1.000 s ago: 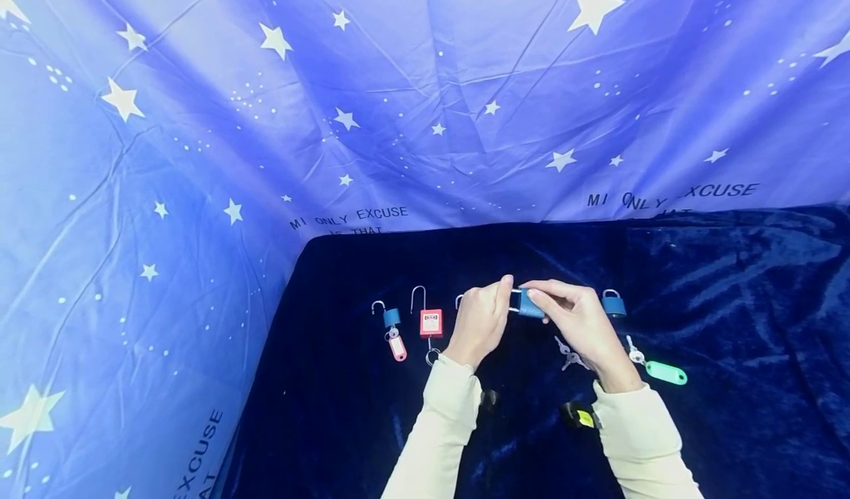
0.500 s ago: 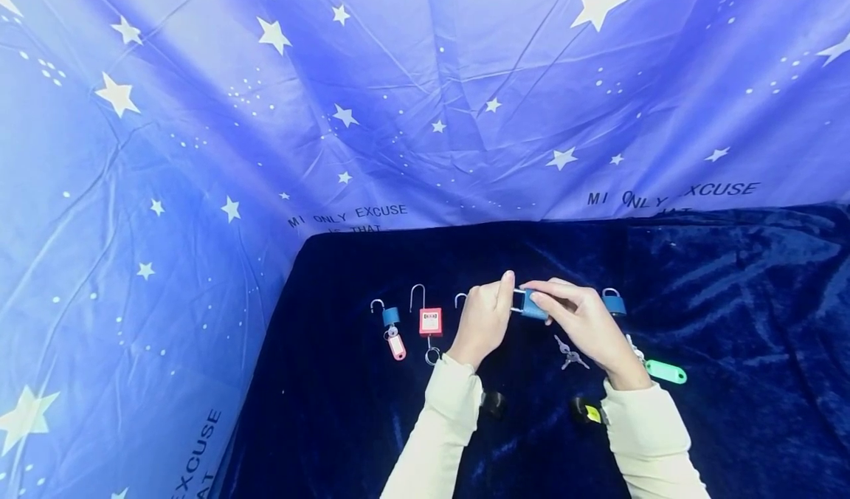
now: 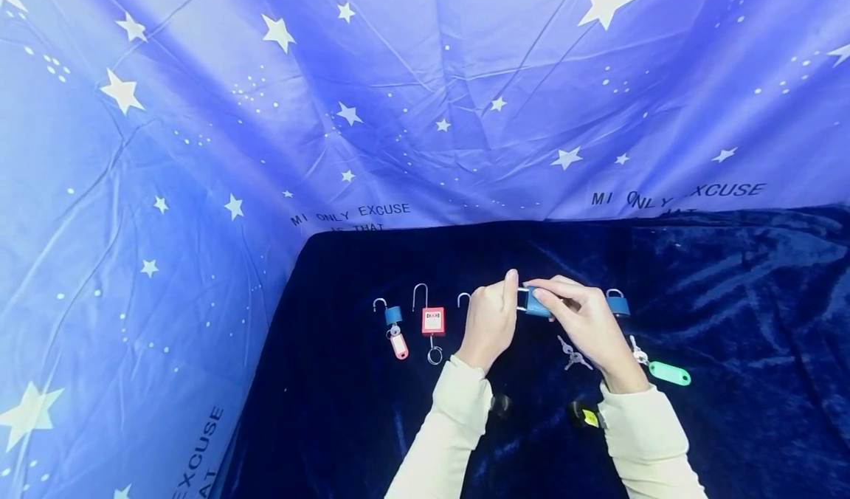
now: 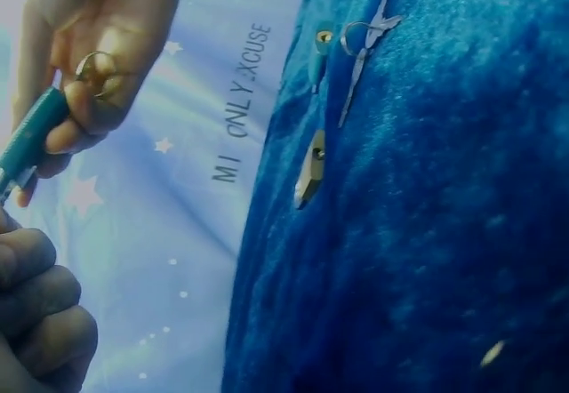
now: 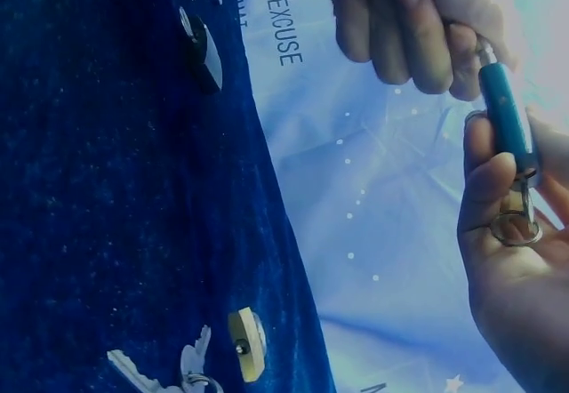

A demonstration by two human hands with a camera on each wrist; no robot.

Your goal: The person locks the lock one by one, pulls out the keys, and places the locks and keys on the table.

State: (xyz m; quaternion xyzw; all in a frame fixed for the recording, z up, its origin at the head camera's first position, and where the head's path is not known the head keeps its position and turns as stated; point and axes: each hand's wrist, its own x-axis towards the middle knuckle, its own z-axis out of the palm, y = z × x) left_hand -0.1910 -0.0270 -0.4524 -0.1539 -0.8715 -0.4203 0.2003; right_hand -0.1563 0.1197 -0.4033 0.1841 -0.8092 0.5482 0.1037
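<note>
A blue padlock [image 3: 536, 302] is held up between my two hands, turned sideways with its shackle toward the left. My left hand [image 3: 490, 318] grips the shackle end, its fingers curled in the right wrist view. With thumb and fingers my right hand [image 3: 587, 325] pinches the padlock body. From the bottom of the lock a key with a metal ring [image 5: 517, 228] sticks out, over the right palm. Beyond the right wrist lies another blue padlock [image 3: 618, 306]. A bunch of keys [image 3: 574, 353] lies below the hands on the dark cloth.
To the left lie a blue padlock [image 3: 394, 315] with a pink key tag [image 3: 399, 347] and a red padlock [image 3: 433, 321] with a tall shackle. Another shackle [image 3: 462, 300] shows partly behind the left hand. A green key tag [image 3: 671, 373] lies at right. Starry fabric [image 3: 398, 78] hangs behind.
Both hands and the padlock have shifted slightly right. The right wrist has moved off the loose keys, which now show more fully. Both holds look the same.
</note>
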